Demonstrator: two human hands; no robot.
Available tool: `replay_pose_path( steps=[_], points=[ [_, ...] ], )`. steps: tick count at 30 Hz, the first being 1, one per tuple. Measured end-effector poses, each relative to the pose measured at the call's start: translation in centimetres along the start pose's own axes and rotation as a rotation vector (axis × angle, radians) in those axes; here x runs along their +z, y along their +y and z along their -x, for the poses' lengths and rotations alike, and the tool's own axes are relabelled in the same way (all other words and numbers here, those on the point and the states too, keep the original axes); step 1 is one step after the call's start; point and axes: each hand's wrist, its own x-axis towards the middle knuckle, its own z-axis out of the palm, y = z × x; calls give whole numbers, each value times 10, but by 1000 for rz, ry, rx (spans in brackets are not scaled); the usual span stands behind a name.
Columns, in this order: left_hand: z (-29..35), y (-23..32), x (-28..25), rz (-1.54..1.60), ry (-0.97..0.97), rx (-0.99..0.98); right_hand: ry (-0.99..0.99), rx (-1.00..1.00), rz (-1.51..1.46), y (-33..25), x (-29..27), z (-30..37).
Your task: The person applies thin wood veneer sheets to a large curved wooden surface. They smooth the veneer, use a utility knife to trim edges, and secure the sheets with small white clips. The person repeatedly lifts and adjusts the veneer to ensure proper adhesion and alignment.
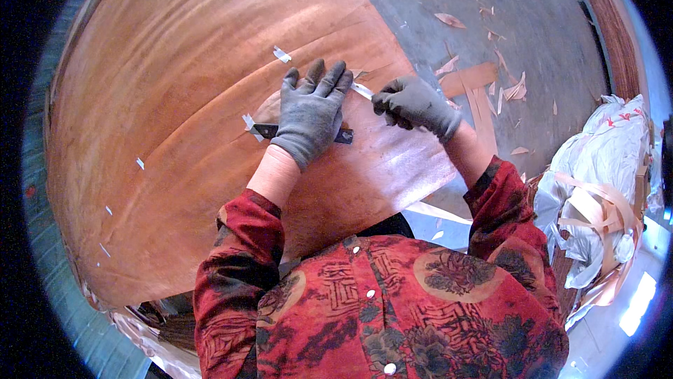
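Note:
My left hand [310,111], in a grey glove, lies flat with fingers stretched out on a large reddish-brown sheet of wood veneer [210,168]. Beneath its palm is a dark, flat, narrow tool [266,131], whose two ends stick out on either side; the middle is covered. A white piece of tape [251,124] is at the tool's left end. My right hand [420,107], also gloved, is closed above the sheet's right part. At its fingertips is one end of a short white strip of tape [362,91], which reaches toward the left fingers.
White tape bits [281,54] dot the veneer. Veneer scraps [450,21] and strips [482,116] litter the grey floor on the right. Stacked brown sheets [610,28] stand at the far right. Nearer, a white plastic bag [596,147] lies with pale strips on it.

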Motion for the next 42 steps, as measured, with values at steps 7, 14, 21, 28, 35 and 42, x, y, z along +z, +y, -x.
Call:
replay_pose_path(
  steps=[7,14,21,28,35,42],
  points=[
    [1,1,1,58,51,-11,-70,-22,431,12,-61,-18],
    [0,0,4,86,52,-9,266,-598,77,22,-51,-24],
    [0,0,5,44,64,-18,517,-774,246,22,-16,-40],
    [-2,0,5,61,51,-18,330,-693,559,20,-28,-25],
    [-2,2,1,41,31,-24,28,-242,185,8,-35,-28],
    [-3,2,1,46,29,-28,142,-217,-9,13,-20,-37]
  ],
)
